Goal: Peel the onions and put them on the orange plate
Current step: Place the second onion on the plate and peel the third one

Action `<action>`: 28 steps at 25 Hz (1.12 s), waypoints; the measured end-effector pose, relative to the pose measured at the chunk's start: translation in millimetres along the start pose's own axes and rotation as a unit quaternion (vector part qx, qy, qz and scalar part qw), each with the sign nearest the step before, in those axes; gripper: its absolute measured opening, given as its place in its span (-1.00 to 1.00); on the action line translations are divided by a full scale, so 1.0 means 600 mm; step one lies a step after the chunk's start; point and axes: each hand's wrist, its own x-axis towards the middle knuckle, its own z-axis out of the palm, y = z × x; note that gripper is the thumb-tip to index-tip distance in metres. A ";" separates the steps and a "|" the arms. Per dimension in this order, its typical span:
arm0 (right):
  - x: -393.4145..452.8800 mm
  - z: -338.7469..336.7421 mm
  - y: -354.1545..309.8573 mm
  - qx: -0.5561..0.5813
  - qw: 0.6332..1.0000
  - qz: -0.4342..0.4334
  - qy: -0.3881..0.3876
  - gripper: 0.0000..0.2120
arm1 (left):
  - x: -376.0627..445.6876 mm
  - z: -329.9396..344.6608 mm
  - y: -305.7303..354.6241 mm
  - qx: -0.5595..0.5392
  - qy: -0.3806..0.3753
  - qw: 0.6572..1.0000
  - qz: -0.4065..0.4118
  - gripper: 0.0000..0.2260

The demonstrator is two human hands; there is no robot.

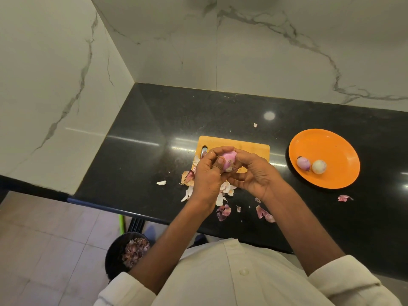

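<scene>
1. Two peeled onions (311,164) already sit on the orange plate (335,149), at 3 o'clock from the hands and well apart from them.
2. Left hand (206,175) and right hand (254,173) both have a curled grip clamped on a third onion (228,161), held above the cutting board (249,149).
3. Its bared pink surface looks slick; a hard tug on stubborn skin could squirt it out to the floor at 6 o'clock.
4. Loose peels (223,212) litter the tabletop (154,133) edge and may fall.
</scene>
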 end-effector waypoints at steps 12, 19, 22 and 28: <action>-0.019 -0.002 0.019 -0.321 0.852 -0.403 0.089 -0.72 | 0.021 -0.001 0.017 -0.241 0.063 0.965 -0.077 -0.78; -0.008 -0.021 -0.012 -0.432 0.814 -0.386 -0.043 -0.81 | 0.008 -0.015 0.019 -0.113 0.032 0.992 -0.051 -0.60; -0.008 -0.025 -0.018 -0.440 0.811 -0.376 -0.087 -0.82 | 0.006 -0.014 0.017 -0.096 0.038 0.992 -0.068 -0.57; -0.013 -0.026 -0.023 -0.477 0.767 -0.409 -0.130 -0.73 | -0.003 -0.007 0.025 -0.068 0.055 0.992 -0.089 -0.61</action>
